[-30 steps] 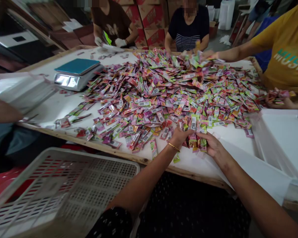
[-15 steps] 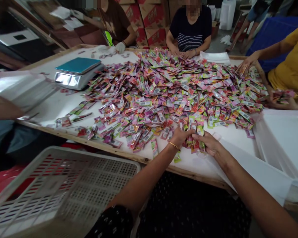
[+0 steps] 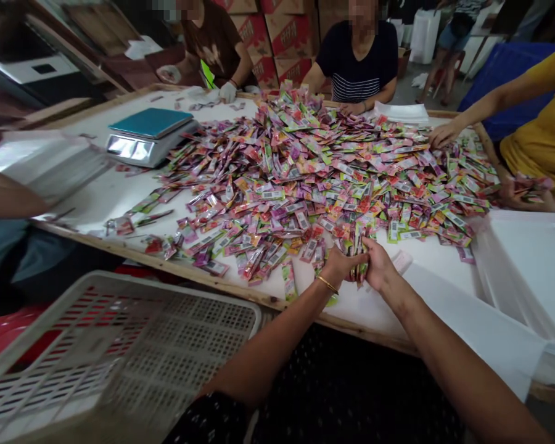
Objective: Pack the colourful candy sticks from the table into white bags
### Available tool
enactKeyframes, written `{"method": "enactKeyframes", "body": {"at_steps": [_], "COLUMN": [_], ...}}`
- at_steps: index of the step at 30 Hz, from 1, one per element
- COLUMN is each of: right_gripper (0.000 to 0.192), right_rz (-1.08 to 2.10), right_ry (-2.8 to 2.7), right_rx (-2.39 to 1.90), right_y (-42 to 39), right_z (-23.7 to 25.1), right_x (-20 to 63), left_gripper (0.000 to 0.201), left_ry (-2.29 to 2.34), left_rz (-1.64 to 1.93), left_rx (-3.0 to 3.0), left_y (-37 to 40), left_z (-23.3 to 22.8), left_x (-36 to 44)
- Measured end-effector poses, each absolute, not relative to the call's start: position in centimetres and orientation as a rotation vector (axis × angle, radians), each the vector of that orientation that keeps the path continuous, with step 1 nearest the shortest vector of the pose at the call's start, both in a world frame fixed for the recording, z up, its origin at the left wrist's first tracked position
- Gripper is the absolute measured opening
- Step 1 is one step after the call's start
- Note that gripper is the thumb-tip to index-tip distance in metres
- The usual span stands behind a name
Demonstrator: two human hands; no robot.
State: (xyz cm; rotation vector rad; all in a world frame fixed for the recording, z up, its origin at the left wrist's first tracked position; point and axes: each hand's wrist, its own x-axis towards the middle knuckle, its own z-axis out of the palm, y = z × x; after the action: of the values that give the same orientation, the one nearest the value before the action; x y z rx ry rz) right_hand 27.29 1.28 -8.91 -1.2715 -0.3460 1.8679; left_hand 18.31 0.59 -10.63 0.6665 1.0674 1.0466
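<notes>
A big heap of small colourful sachets (image 3: 314, 160) covers the white table (image 3: 106, 197). At its near edge my left hand (image 3: 340, 266) and my right hand (image 3: 378, 265) press together around a bunch of sachets (image 3: 358, 246), which stands upright between the palms. A gold bangle (image 3: 326, 283) circles my left wrist. Loose sachets lie on the table just left of my hands.
A white plastic crate (image 3: 120, 351) sits at the lower left. A scale with a blue top (image 3: 148, 132) stands at the far left, and white trays (image 3: 527, 265) lie to the right. Several other people work around the table; one person's hand (image 3: 444, 132) reaches in from the right.
My hands have closed in from either side, squeezing the spread sachets into a tight bunch. The person on the right drew an arm back from the heap.
</notes>
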Motion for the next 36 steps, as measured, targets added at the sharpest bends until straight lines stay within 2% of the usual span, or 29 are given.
{"method": "enactKeyframes", "body": {"at_steps": [5, 12, 15, 18, 22, 27, 29, 32, 36], "right_gripper": [0.03, 0.017, 0.033, 0.054, 0.041, 0.049, 0.046, 0.035, 0.023], "right_rz": [1.935, 1.064, 0.907, 0.905, 0.867, 0.917, 0.845, 0.713, 0.56], "right_ry": [-0.499, -1.751, -2.507, -2.844, -2.944, -3.005, -3.051, -3.064, -2.813], "right_rx": [-1.374, -1.908, -1.947, -2.028, -2.074, -2.007, -2.083, -2.01, -1.752], "right_y": [4.3, 4.7, 1.4, -1.2, -1.7, -1.7, -1.8, -2.0, -3.0], "right_z": [-8.3, -5.9, -4.9, -5.2, -5.6, -4.6, -4.0, -3.1, -2.4], "right_x": [27.7, 35.0, 38.8, 40.2, 40.0, 39.3, 39.0, 38.7, 38.1], "left_gripper": [0.052, 0.042, 0.037, 0.033, 0.03, 0.022, 0.023, 0.026, 0.037], "left_ry": [1.006, 0.936, 0.874, 0.802, 0.819, 0.825, 0.86, 0.993, 1.128], "left_rz": [1.024, 0.981, 0.899, 0.79, 0.739, 0.663, 0.677, 0.745, 1.1], "left_rx": [0.501, 0.307, 0.275, 0.275, 0.309, 0.23, 0.225, 0.289, 0.594], "left_y": [1.8, 2.0, 1.5, 0.7, 0.1, 0.6, 0.5, 0.0, -0.1], "left_z": [-11.1, -11.1, -10.9, -10.5, -10.1, -10.6, -10.9, -11.2, -11.1], "left_x": [16.2, 11.8, 11.8, 14.6, 19.4, 21.8, 22.4, 23.6, 25.0]}}
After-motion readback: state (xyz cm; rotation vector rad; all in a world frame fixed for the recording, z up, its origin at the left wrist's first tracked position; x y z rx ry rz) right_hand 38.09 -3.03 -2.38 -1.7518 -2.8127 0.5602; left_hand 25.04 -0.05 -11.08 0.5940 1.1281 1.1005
